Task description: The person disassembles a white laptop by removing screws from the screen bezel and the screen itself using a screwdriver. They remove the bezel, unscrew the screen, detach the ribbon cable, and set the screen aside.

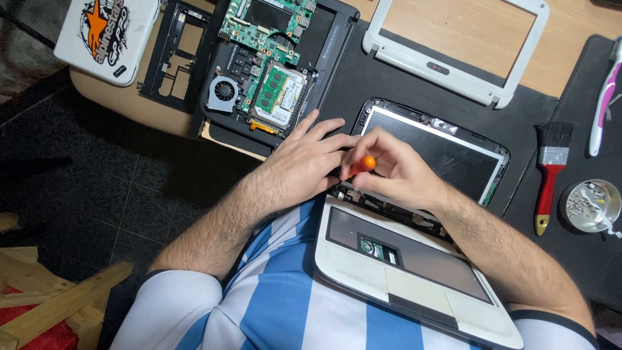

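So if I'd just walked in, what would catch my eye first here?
Probably the two hands at the centre: the right hand grips an orange-handled screwdriver at the hinge of a small laptop screen, the left hand steadying beside it. Behind them lies an opened laptop base with bare green circuit boards.

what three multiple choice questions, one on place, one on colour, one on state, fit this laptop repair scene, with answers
1. Where does the paintbrush lie?
A. beside the small metal dish
B. on the exposed motherboard
C. on the floor

2. What colour is the handle of the screwdriver in the right hand?
A. green
B. orange
C. black

3. What state is the white screen bezel in?
A. fitted over the LCD panel
C. snapped in two
B. taken off, lying apart on the table

Answers: 1 A, it lies just left of the dish on the black mat. 2 B, an orange grip shows between the fingers. 3 B, bare wood shows through its empty frame.
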